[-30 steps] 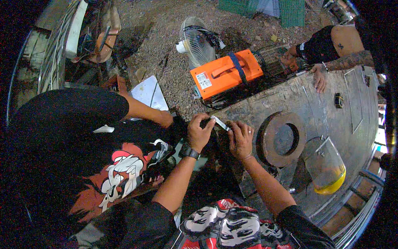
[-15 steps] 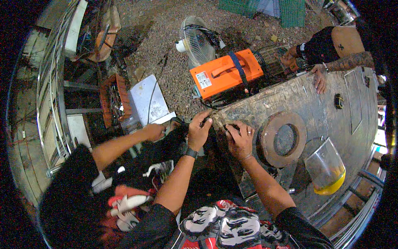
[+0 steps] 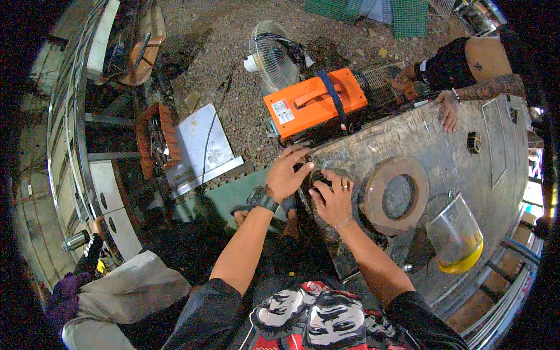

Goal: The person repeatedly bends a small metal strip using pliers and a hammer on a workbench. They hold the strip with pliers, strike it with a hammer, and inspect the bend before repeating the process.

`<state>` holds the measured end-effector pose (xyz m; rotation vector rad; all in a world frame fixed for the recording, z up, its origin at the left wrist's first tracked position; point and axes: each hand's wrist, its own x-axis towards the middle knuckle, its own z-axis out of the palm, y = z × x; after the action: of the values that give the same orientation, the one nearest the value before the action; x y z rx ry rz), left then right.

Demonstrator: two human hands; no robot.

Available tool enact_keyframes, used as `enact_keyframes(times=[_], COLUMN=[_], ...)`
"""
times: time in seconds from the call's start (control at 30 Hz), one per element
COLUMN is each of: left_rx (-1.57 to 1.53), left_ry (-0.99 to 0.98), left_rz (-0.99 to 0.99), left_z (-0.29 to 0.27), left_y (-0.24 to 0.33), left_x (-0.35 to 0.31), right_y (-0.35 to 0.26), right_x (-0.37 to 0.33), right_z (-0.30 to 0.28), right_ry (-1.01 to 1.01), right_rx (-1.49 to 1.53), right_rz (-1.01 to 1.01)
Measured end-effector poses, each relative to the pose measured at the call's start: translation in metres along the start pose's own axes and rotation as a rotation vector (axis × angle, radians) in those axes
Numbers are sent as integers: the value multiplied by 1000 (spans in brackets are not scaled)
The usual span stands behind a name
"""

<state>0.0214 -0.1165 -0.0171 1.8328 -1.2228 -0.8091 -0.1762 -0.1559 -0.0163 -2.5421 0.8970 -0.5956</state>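
The 2 bare hands of the person are close together at the near-left corner of the wooden table (image 3: 364, 153), and this corner is the place where they work. The left hand (image 3: 289, 175) lies at the edge of the table top, with the fingers a little bent and reaching forward, and the thumb stretched toward the right hand; I cannot tell whether something is held below the palm. The right hand (image 3: 334, 199) is half closed, its fingers curled downward and its thumb near the forefinger, above a dark spot at the table edge; whether it grips a thing is also hidden. A dark watch (image 3: 263, 199) is on the left wrist, and the right hand wears 1 finger ring. Just to the right of this hand, a thick rusty metal ring (image 3: 394, 226) lies flat on the table, and beside it is a clear curved shield (image 3: 455, 233) with a yellow band. Farther to the right there is a small black and yellow object (image 3: 475, 142). Beyond the table edge stand an orange machine (image 3: 315, 100) with a dark strap and a fan (image 3: 274, 55). A co-worker's hand (image 3: 449, 112) rests on the far side of the table. At lower left, another person in grey trousers (image 3: 131, 291) is partly visible.
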Motion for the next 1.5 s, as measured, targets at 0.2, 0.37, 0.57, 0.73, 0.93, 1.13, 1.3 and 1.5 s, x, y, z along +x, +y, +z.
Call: enact_keyframes(times=[0.2,0.37,0.57,0.73,0.93,1.13,1.3,1.5], left_rx=[-171,-332,-288,-287,-254,-309,-346,-408], left_ry=[180,207,174,204,190,211,190,233], left_rz=[-72,-74,-45,-98,-62,-41,-128,-158], left_z=[2,-1,2,3,2,3,6,10], left_y=[4,-8,-20,-18,-14,-21,-25,-24], left_x=[-16,-34,-30,-35,-36,-32,-33,-38], right_y=[2,8,8,-3,0,6,7,8], right_x=[-3,-7,-8,-2,1,-2,0,-1], right_z=[5,10,7,0,2,7,9,5], right_ry=[71,100,92,71,77,77,67,41], right_rx=[86,83,54,87,43,13,-6,10], right_rz=[87,11,-109,-6,74,83,92,73])
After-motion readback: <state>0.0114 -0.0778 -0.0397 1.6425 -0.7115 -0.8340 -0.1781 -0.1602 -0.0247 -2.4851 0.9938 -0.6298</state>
